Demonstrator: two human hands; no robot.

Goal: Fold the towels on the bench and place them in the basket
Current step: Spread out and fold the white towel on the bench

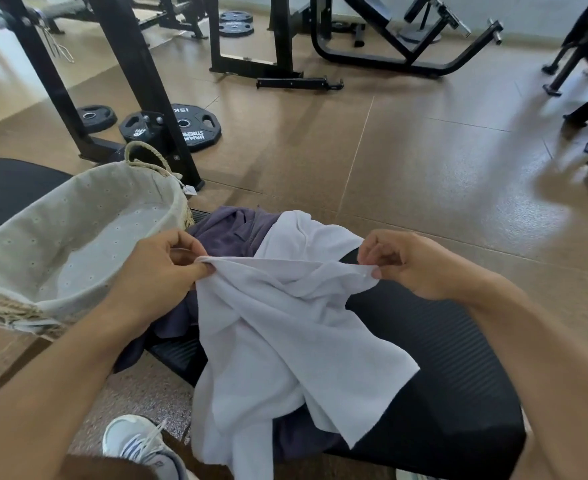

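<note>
White towel point(285, 327) hangs over the black bench point(441, 358), pinched at its top edge by the left hand point(157, 268) and right hand point(414, 265). Purple towel point(230, 230) lies under it. Beside them sits the lined basket point(78, 237), with weight plates point(181, 128) on the floor behind.

my left hand point(162, 268) pinches one end of the white towel's point(285, 327) top edge, and my right hand point(405, 268) pinches the other end, so the edge stretches between them while the rest hangs rumpled over the black bench point(441, 358). a purple towel point(232, 230) lies crumpled under and behind it on the bench. the lined basket point(78, 216) sits just left of my left hand, holding nothing. weight plates point(185, 128) lie on the brown floor point(407, 161) beyond, and my grey shoe point(140, 445) shows below.
</note>
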